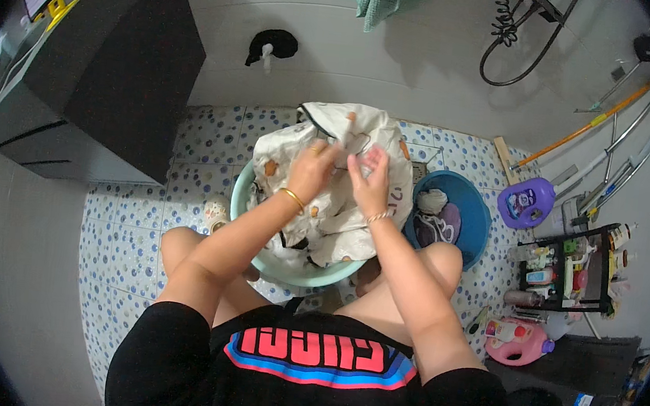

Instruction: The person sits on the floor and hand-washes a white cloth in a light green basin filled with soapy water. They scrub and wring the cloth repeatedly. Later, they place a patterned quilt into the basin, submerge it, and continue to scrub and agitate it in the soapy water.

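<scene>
Cloth beneath both hands — dark trim nearer the left

Position: the cream cloth (pixel 332 208), printed with brown figures, lies bunched in a pale green basin (pixel 298 278) between the person's knees. It rises above the far rim and spreads to both sides of the hands. No clear long axis to the heap; it is about as broad as it is deep.

Key relation: a strip of black trim (pixel 316 121) on the far left part of the cloth slants down and rightward, ending just beyond the left hand (pixel 311 172). The left hand is the nearer of the two; the right hand (pixel 373 186) lies across a small gap to the right, over the middle of the cloth.

Hand state: left — fingers bent inward toward the right hand, tips blurred; cannot tell whether they pinch a fold. Right — fingers loosely spread and raised, thumb side toward the left hand, no grip visible. Contact with the cloth at its fingertips cannot be made out.

Cloth relative to hands: below both, extending beyond them toward the wall and back between the forearms toward the body.

Surroundings: blue bucket (pixel 480 222) just right of the basin, shoes (pixel 440 226) inside it.
</scene>
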A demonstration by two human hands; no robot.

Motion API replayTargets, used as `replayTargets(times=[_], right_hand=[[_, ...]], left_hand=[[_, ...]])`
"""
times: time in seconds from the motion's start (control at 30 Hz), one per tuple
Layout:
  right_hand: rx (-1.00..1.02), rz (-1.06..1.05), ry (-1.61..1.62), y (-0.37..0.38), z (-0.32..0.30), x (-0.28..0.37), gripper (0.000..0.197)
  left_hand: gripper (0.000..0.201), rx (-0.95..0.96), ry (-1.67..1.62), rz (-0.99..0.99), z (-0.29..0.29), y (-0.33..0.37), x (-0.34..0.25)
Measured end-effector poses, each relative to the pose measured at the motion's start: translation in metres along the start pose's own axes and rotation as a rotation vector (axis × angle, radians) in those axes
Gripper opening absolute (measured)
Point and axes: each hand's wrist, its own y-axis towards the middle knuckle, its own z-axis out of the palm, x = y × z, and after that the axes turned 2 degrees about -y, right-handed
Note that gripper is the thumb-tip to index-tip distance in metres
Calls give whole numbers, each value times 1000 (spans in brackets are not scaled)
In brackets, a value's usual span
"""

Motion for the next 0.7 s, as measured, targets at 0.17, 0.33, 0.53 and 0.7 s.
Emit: replayTargets(times=[0.17,0.33,0.53,0.7], right_hand=[[117,113,-231,38,-13,24,65],[-77,279,-75,49,-63,-38,32],[-276,1021,1053,51,-100,-59,29],[-347,897,1069,49,-112,-15,38]], left_hand=[[29,190,-227,102,31,-23,-42],[20,390,-394,79,26,-27,-71],[15,204,-127,-90,30,23,-26],[46,409,51,95,80,47,6]])
